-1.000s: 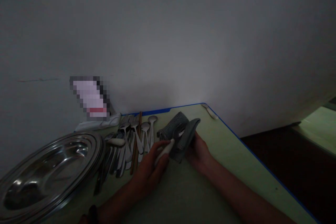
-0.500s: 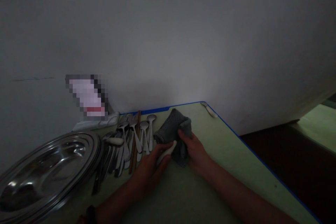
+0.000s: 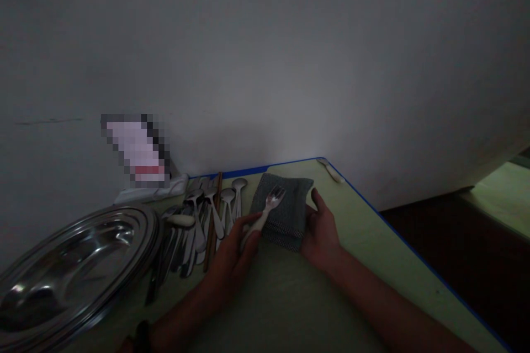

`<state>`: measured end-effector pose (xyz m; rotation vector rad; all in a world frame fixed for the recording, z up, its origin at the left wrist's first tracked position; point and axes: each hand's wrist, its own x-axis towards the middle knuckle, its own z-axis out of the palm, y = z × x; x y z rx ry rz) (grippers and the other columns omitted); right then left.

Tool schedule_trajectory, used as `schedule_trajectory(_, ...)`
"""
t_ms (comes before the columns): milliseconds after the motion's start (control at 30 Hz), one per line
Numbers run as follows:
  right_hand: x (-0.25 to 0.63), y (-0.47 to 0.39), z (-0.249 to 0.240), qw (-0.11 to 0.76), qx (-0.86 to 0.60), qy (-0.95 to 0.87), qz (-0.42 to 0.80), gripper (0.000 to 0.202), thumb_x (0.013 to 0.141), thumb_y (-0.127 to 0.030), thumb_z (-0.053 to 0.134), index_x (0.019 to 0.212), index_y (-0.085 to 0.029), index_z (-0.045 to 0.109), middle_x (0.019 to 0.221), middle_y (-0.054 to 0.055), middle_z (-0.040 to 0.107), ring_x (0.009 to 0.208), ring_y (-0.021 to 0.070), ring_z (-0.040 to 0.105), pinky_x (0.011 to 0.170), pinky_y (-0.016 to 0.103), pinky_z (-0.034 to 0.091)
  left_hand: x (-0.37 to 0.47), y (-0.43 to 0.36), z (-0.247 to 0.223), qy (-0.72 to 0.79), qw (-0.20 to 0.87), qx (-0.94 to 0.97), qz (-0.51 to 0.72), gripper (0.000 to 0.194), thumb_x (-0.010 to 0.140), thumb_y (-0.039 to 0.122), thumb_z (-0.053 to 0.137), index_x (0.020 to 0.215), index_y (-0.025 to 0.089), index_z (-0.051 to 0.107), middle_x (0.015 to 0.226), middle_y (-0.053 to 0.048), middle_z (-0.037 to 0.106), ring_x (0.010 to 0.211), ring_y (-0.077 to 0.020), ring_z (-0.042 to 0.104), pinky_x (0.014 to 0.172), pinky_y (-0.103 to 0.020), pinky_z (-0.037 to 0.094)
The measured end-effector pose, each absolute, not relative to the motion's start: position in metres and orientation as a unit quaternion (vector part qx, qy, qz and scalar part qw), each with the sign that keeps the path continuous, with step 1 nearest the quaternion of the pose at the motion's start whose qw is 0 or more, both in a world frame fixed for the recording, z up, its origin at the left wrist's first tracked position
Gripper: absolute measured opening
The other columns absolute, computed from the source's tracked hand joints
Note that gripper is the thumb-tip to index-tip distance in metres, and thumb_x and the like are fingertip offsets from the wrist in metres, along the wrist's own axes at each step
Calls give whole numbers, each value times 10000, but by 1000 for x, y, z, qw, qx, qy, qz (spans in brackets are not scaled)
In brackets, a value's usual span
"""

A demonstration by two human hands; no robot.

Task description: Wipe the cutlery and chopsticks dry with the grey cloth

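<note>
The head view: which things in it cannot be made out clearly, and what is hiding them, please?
In the head view:
Fork: the handle's end is covered by the left hand.
Right hand: most fingers are behind the grey cloth.
Metal tray: its left end is cut off by the picture edge.
Cutlery pile: pieces overlap, so their number is unclear.
Screen: pixelated, so its content is unreadable.

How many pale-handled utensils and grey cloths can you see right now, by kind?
Pale-handled utensils: 3 (fork in the left hand, dish-side utensil next to the oval metal dish, corner utensil at the far corner of the table)
Grey cloth: 1, at the right hand
Total: 4
</note>
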<state>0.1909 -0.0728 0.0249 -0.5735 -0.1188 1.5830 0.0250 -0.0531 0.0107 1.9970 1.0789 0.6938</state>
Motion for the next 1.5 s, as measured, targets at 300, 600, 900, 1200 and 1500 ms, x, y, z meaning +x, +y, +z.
schedule_trajectory(300, 185, -66, 5, 674, -289, -199, 650, 198, 671, -210, 681, 870, -203, 674, 812, 6, 720, 797, 183, 657, 788, 321, 493, 23, -52, 5, 360, 367, 828, 223, 324, 902, 335, 373, 1200, 207, 398, 1070, -94, 641, 921, -199, 623, 752, -310, 479)
schedule_trajectory(600, 193, -65, -4, 666, -389, -330, 545, 235, 663, -298, 721, 861, -178, 675, 847, 35, 714, 736, 169, 653, 699, 297, 505, 19, -56, 9, 320, 343, 862, 190, 268, 899, 304, 376, 1149, 211, 395, 1126, -103, 604, 1004, -207, 588, 835, -337, 462)
schedule_trajectory(900, 185, -65, -10, 686, -404, -239, 556, 286, 713, -435, 656, 674, -152, 641, 621, 20, 676, 628, 162, 650, 619, 285, 525, 22, -54, 3, 392, 325, 825, 245, 202, 871, 396, 386, 937, 206, 374, 828, -39, 639, 682, -168, 589, 593, -264, 449)
schedule_trajectory(1200, 188, -65, 1, 706, -345, -242, 569, 202, 600, -185, 728, 791, -172, 666, 788, 20, 707, 702, 146, 643, 660, 248, 509, 11, -59, 12, 329, 278, 893, 131, 373, 885, 446, 289, 1037, 191, 514, 789, -49, 596, 720, -201, 552, 633, -301, 435)
schedule_trajectory(1500, 200, -67, 6, 668, -473, -406, 407, 228, 784, -385, 573, 825, -167, 627, 752, 21, 668, 673, 154, 609, 644, 275, 492, 18, -57, 12, 344, 253, 903, 58, 385, 891, 443, 279, 994, 167, 527, 760, -60, 581, 721, -210, 546, 632, -308, 424)
